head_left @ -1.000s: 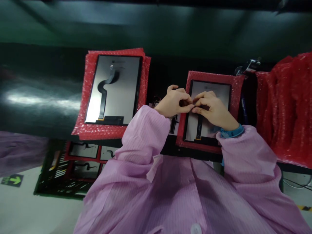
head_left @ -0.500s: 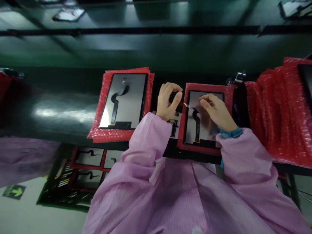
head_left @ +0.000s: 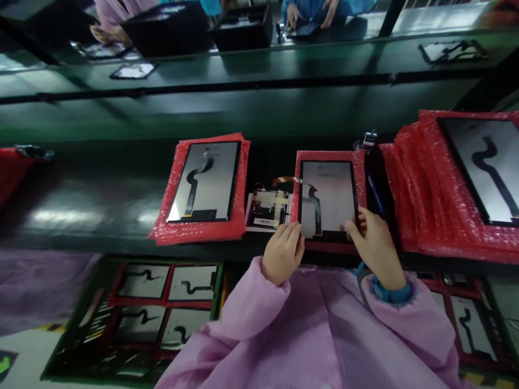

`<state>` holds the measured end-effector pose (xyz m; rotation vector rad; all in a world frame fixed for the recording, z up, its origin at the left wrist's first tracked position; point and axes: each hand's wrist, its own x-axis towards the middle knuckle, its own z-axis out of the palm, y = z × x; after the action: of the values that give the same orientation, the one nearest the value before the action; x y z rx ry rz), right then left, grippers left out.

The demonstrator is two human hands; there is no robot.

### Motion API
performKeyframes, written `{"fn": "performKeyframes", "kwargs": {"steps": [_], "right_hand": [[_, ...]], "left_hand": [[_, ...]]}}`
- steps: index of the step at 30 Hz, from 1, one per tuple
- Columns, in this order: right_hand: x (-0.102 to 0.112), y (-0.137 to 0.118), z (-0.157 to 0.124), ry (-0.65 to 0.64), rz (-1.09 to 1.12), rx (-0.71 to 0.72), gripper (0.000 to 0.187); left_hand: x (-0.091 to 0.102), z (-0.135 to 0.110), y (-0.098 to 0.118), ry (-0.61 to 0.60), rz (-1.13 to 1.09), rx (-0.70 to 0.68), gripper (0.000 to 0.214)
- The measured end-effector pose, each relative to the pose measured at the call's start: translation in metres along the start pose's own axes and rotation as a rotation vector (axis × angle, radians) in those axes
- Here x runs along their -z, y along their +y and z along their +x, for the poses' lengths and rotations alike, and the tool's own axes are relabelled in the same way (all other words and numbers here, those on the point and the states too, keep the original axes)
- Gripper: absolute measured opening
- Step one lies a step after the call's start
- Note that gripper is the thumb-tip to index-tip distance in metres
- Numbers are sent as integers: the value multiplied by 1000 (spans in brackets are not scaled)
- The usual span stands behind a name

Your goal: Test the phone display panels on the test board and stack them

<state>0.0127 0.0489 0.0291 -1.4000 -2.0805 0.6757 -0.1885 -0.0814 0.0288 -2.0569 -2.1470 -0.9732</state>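
Note:
An LCD panel (head_left: pixel 334 194) with a black ribbon cable (head_left: pixel 315 208) lies face up on a red bubble-wrap sheet (head_left: pixel 330 155). At its lower left edge, my left hand (head_left: pixel 284 253) is closed, fingers together on the border. My right hand (head_left: pixel 376 246), with a blue wrist band (head_left: pixel 391 292), grips the panel's lower right edge between thumb and fingers. From the cable's upper end an orange flex strip (head_left: pixel 286 179) runs left to a small circuit board (head_left: pixel 267 208) on a white base. The left fingertips are partly hidden.
Another LCD panel (head_left: pixel 206 183) rests on red wrap to the left. A stack of red bubble-wrap sheets (head_left: pixel 421 189) stands at right, a blue pen (head_left: pixel 376 193) beside it. Green crate (head_left: pixel 77 324) with several panels sits below. Across the bench, co-workers' hands (head_left: pixel 310 16) are busy.
My left hand has moved from the cable's end down to the panel's lower left edge. My right hand went from over the panel to its right edge. The view has tilted up.

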Motion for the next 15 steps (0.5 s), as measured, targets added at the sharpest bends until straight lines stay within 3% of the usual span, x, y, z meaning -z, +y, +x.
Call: {"fn": "performKeyframes", "kwargs": {"steps": [4,6,10,15], "right_hand": [[5,-6,-2,-27,240,-161,69],[15,-21,-5,-5,319,-157,67],[22,-70,-18,115,300,127,52],[-1,-108,-18,267,222,491,45]], "left_hand": [[-3,4,4,15,51,-26,28],[-3,5,5,7,44,-29,30],[0,3,4,-13,-15,-18,37],[1,-2,-12,108,-16,78,28]]}}
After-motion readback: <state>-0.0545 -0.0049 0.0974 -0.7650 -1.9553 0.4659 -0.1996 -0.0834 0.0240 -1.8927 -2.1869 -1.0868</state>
